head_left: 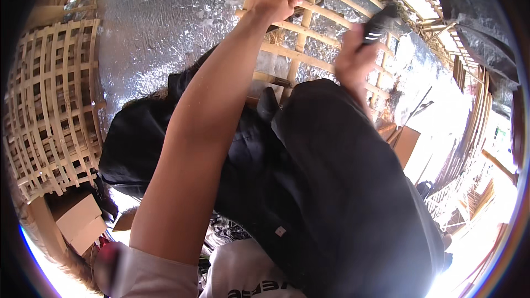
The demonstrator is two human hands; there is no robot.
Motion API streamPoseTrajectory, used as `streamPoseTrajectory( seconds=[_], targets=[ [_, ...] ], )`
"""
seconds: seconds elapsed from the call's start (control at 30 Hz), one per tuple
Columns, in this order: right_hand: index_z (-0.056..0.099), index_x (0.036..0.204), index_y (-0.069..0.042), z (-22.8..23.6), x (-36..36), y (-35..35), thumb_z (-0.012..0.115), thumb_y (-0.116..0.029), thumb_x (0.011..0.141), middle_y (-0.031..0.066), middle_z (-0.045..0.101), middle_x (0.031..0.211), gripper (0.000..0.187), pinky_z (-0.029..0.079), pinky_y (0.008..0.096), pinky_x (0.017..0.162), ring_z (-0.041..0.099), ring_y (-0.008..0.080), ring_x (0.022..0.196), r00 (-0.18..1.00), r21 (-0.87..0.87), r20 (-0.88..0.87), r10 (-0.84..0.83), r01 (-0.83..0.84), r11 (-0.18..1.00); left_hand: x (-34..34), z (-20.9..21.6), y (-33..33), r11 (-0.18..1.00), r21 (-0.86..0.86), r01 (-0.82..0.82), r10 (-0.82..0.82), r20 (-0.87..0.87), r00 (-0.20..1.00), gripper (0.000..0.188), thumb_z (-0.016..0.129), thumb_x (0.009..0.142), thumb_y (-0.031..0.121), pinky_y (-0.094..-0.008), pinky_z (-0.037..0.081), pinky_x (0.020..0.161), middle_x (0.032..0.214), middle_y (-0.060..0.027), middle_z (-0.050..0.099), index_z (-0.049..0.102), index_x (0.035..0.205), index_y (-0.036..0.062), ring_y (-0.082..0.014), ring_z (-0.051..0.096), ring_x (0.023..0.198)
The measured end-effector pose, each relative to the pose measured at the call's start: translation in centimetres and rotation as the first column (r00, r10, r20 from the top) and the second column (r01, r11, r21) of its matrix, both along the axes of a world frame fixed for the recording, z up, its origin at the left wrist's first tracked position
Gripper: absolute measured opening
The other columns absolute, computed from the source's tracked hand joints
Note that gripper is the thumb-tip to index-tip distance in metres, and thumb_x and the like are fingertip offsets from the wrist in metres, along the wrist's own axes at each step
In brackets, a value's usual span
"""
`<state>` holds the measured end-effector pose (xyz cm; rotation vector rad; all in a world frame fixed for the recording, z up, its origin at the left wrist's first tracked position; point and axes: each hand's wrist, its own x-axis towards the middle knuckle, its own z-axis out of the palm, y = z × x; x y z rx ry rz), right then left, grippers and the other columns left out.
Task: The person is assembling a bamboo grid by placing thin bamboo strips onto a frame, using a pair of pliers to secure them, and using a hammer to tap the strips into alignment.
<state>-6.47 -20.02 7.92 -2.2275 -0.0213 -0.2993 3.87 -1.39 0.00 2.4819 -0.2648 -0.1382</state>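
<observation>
A lattice of pale bamboo slats [298, 41] lies in front of me over a shiny silver sheet [149, 27]. My left hand [273, 3] rests at its far left part, fingers pinched together close to a crossing of slats. Whatever is between those fingertips is too small to make out. To the right, my right hand [355, 58] is closed around a black tool [381, 25] with light stripes, raised over the lattice's right side. Both hand and tool are smeared by motion, so the tool's kind is unclear.
My legs in dark trousers [342, 154] are bent below the lattice. Another woven bamboo panel [55, 105] stands at the left. Cardboard boxes [83, 223] sit lower left, and a brown box [406, 146] is at the right. Bamboo strips [475, 116] stand at the far right.
</observation>
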Motion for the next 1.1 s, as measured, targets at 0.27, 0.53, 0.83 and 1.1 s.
streamPoseTrajectory(
  seconds=[0.27, 0.53, 0.83, 1.1],
  targets=[
    [0.059, 0.100, 0.004, 1.4, -1.0, -0.3, 0.060, -0.027, 0.097, 0.0249, 0.065, 0.073, 0.031, 0.048, 0.0468, 0.061, 0.069, 0.0376, 0.071, 0.952, -0.004, -0.305, -0.003, 0.002, 1.000, 0.6, 0.3, -0.3, 0.997, 0.010, 0.078, -0.078, 0.035, 0.996, 0.029, 0.052, 0.098, 0.040, -0.0372, 0.044, 0.097, 0.073, -0.0042, 0.071, 0.072, 0.107, 0.0207, -0.0206, 0.067, 0.092],
    [0.058, 0.092, 0.001, -2.4, -3.5, -4.3, 0.064, -0.035, 0.094, 0.0227, 0.063, 0.073, 0.037, 0.047, 0.0457, 0.063, 0.063, 0.0400, 0.066, 0.908, -0.059, -0.388, -0.161, 0.150, 0.987, 1.7, 3.5, -2.6, 0.942, 0.270, 0.200, -0.136, -0.238, 0.962, 0.046, 0.068, 0.078, 0.027, -0.0515, 0.038, 0.108, 0.124, -0.0080, 0.068, 0.067, 0.123, 0.0238, -0.0292, 0.057, 0.123],
    [0.054, 0.088, 0.001, -5.3, -3.2, -5.3, 0.065, -0.034, 0.095, 0.0261, 0.062, 0.071, 0.037, 0.046, 0.0499, 0.061, 0.062, 0.0480, 0.070, 0.967, -0.033, -0.252, -0.030, 0.022, 0.999, 2.4, 3.4, -2.3, 0.957, 0.243, 0.161, -0.049, -0.410, 0.911, 0.052, 0.062, 0.079, 0.016, -0.0522, 0.029, 0.110, 0.130, -0.0050, 0.066, 0.066, 0.128, 0.0336, -0.0263, 0.058, 0.125],
    [0.059, 0.088, 0.002, -1.0, -1.1, -4.4, 0.064, -0.033, 0.095, 0.0252, 0.064, 0.073, 0.036, 0.049, 0.0468, 0.061, 0.067, 0.0437, 0.071, 0.976, -0.168, -0.185, -0.118, 0.086, 0.982, 1.8, 2.0, -3.3, 0.997, 0.018, 0.080, -0.074, -0.226, 0.971, 0.033, 0.061, 0.085, 0.025, -0.0490, 0.029, 0.112, 0.106, -0.0092, 0.074, 0.071, 0.117, 0.0217, -0.0259, 0.066, 0.110]
  ],
)
